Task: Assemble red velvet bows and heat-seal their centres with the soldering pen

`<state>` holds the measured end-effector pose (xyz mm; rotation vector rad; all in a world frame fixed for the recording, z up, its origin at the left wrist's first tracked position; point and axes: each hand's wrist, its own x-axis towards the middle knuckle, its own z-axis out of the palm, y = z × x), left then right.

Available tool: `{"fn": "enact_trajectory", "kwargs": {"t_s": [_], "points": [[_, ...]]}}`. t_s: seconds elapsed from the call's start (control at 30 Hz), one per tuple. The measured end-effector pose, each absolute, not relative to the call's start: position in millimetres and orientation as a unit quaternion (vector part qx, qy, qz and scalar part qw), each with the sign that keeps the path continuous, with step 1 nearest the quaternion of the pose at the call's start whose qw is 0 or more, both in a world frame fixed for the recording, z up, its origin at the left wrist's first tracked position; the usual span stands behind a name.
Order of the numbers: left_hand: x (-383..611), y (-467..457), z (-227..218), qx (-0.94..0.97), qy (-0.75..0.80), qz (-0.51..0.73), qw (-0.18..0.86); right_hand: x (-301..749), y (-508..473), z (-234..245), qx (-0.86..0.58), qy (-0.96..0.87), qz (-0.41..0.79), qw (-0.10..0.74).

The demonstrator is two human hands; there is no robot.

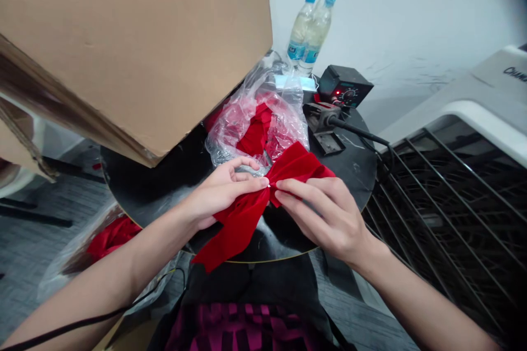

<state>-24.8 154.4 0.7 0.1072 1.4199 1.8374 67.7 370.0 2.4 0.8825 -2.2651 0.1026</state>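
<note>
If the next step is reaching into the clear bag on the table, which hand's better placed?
Left, probably: the left hand sits just below the clear bag in view; the right hand is farther off. Both hold the red bow, though.

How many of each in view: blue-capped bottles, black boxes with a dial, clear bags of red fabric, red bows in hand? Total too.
Blue-capped bottles: 2
Black dial box: 1
Clear bags of red fabric: 2 (one on the table, one on the floor)
Red bow, in left hand and right hand: 1
Total: 6
</note>
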Motion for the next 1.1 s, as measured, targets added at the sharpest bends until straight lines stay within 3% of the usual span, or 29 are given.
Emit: {"fn": "enact_trajectory", "kwargs": {"t_s": [0.1,0.3,0.73,1.1], "points": [[-23.5,155.7,1.5,0.073,0.563,0.729,0.383,69.9,369.0,11.2,0.354,-0.882,0.000,0.311],[-25.5,156.6,4.2,0.119,0.585,0.709,0.375,62.3,371.7,20.1,0.411,-0.876,0.051,0.247],[-23.0,154.9,4.9,0.150,0.615,0.694,0.343,56.0,375.3,20.6,0.396,-0.877,0.178,0.206],[-19.0,154.4,10.9,0.252,0.668,0.635,0.295,54.0,368.2,22.5,0.342,-0.898,0.201,0.192]]}}
